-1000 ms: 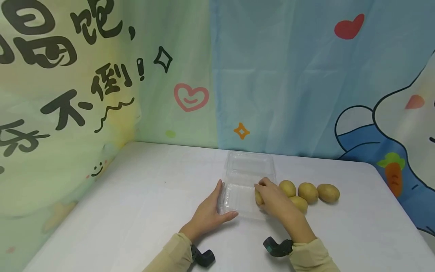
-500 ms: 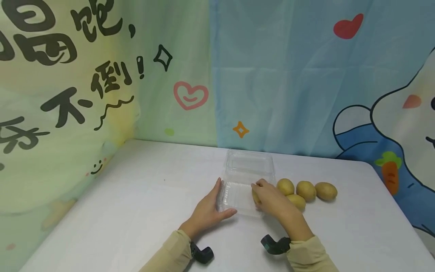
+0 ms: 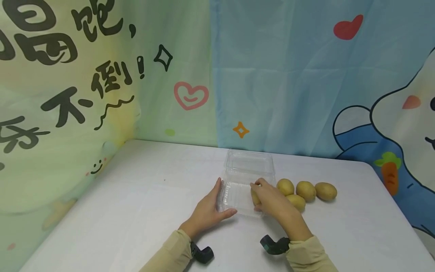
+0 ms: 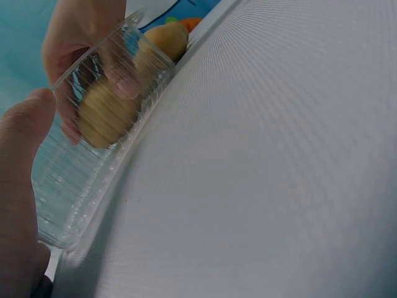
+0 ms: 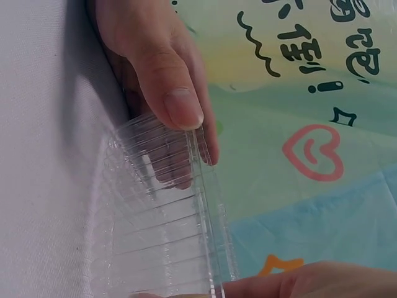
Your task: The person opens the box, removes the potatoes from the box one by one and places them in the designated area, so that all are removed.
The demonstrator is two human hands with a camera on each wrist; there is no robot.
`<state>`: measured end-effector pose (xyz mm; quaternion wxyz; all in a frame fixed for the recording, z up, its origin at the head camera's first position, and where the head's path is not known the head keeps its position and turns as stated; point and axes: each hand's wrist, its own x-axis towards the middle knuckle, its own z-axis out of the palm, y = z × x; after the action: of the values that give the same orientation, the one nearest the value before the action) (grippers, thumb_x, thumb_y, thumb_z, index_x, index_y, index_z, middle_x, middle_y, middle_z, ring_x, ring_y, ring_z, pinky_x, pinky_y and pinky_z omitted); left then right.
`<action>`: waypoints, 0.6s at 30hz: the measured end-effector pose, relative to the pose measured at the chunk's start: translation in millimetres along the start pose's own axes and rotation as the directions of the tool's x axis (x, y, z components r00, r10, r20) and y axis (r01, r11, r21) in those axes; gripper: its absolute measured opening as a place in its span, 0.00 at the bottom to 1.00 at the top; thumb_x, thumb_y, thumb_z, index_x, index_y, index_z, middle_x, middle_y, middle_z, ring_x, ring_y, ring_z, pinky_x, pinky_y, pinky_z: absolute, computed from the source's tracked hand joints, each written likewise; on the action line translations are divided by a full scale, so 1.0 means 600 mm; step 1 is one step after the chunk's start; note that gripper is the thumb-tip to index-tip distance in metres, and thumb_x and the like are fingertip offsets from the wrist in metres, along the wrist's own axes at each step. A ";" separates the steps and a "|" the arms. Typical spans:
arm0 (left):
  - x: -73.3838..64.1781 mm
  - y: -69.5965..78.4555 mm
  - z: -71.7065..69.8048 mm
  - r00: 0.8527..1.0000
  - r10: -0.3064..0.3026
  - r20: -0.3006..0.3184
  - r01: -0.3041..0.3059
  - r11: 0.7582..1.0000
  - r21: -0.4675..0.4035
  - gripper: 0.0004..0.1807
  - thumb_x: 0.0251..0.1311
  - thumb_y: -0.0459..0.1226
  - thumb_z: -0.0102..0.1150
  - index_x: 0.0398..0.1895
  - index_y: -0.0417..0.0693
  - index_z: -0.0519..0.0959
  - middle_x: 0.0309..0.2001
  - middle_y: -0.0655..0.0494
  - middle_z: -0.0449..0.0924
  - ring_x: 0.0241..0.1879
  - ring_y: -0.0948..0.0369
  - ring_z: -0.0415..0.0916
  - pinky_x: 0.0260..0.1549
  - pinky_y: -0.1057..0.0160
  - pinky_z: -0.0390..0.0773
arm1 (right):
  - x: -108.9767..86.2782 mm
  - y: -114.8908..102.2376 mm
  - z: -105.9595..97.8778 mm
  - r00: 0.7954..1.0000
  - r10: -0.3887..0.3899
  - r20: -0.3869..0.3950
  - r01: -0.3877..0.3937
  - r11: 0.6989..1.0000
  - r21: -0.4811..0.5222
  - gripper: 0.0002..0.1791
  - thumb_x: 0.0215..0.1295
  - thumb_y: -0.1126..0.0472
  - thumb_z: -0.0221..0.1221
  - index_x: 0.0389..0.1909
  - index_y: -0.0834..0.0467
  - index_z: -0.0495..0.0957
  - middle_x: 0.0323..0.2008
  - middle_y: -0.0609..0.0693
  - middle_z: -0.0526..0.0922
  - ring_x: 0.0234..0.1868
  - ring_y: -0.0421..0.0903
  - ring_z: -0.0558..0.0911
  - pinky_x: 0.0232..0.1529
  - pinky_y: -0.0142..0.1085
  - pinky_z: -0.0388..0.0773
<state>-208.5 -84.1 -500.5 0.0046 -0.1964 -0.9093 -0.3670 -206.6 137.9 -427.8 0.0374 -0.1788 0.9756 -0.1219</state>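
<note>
A clear plastic clamshell box (image 3: 236, 196) lies with its lid (image 3: 249, 164) laid back towards the curtain. My left hand (image 3: 205, 215) rests against its left end, fingers straight along that side and thumb stretched across the front corner. In the right wrist view, the left thumb (image 5: 177, 102) touches the rim and the fingers show through the ribbed wall. Inside the right end of the box, my right hand (image 3: 273, 200) holds a yellow potato (image 4: 102, 118) from above. Only the potato's left side shows from the head; the left wrist view shows it through the plastic.
Right of the box, several more potatoes sit close together on the white table (image 3: 136, 196), the farthest potato (image 3: 326, 191) at the right. A printed curtain (image 3: 258, 75) hangs along the back edge. Each wrist wears a black camera (image 3: 274, 244).
The right hand, with the potato, has shifted very slightly left inside the box. The left hand keeps its place at the box's left end. The head view has tilted a little.
</note>
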 end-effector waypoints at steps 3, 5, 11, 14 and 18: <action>0.000 0.000 0.000 1.000 -0.001 0.001 0.001 1.000 -0.005 0.61 0.48 0.68 0.58 0.76 0.48 0.41 0.74 0.51 0.51 0.70 0.54 0.59 0.64 0.52 0.67 | 0.001 -0.001 0.001 1.000 0.003 -0.002 -0.003 1.000 0.010 0.38 0.46 0.61 0.73 0.60 0.65 0.71 0.55 0.57 0.75 0.53 0.55 0.78 0.56 0.49 0.76; 0.000 -0.001 0.000 1.000 -0.001 0.001 0.001 1.000 -0.006 0.61 0.48 0.68 0.58 0.76 0.48 0.41 0.74 0.51 0.51 0.70 0.54 0.59 0.64 0.52 0.67 | 0.002 -0.002 0.003 1.000 0.000 -0.005 0.000 1.000 0.015 0.38 0.45 0.60 0.73 0.59 0.65 0.71 0.54 0.58 0.75 0.53 0.55 0.78 0.56 0.49 0.75; 0.000 -0.002 0.001 1.000 0.002 0.001 -0.002 1.000 0.002 0.61 0.48 0.68 0.58 0.76 0.48 0.41 0.74 0.51 0.51 0.70 0.54 0.58 0.64 0.53 0.67 | 0.005 -0.004 0.006 1.000 0.009 0.005 -0.009 0.999 0.035 0.38 0.46 0.61 0.73 0.59 0.65 0.71 0.55 0.58 0.75 0.52 0.55 0.78 0.56 0.49 0.75; 0.001 -0.002 0.002 1.000 -0.001 0.005 0.001 1.000 0.005 0.61 0.48 0.68 0.58 0.76 0.48 0.40 0.74 0.52 0.51 0.70 0.54 0.58 0.64 0.52 0.67 | 0.004 -0.005 0.005 1.000 0.012 0.023 -0.013 0.999 0.053 0.38 0.47 0.60 0.72 0.61 0.65 0.70 0.56 0.58 0.74 0.53 0.54 0.78 0.56 0.49 0.75; 0.002 -0.002 0.003 1.000 -0.007 0.005 0.006 1.000 0.008 0.61 0.49 0.66 0.59 0.76 0.49 0.40 0.74 0.51 0.51 0.70 0.53 0.59 0.64 0.52 0.67 | 0.003 -0.005 0.004 0.999 0.004 0.037 -0.007 0.998 0.070 0.39 0.50 0.61 0.71 0.64 0.64 0.68 0.57 0.58 0.74 0.52 0.53 0.78 0.56 0.48 0.76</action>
<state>-209.7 -83.4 -502.3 0.0020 -0.1943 -0.9114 -0.3628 -207.2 133.8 -429.4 0.0618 -0.1768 0.9704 -0.1526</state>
